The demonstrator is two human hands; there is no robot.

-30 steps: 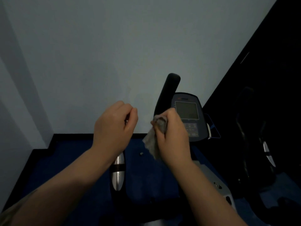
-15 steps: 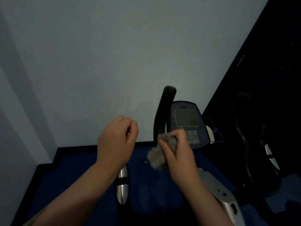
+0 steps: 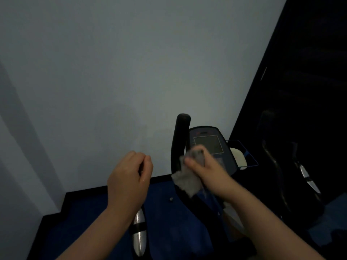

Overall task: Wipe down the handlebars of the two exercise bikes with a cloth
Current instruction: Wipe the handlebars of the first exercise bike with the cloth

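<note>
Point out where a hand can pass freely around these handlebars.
Free: the gap between the left hand on the left handlebar and the upright right handlebar, above the blue floor. Crowded: right of that bar, where the right hand, the cloth and the console sit close together.

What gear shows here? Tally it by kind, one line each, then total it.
Exercise bikes: 2, near bike and dim far bike
Consoles: 1
Cloths: 1
Hands: 2, left hand, right hand
Total: 6
</note>
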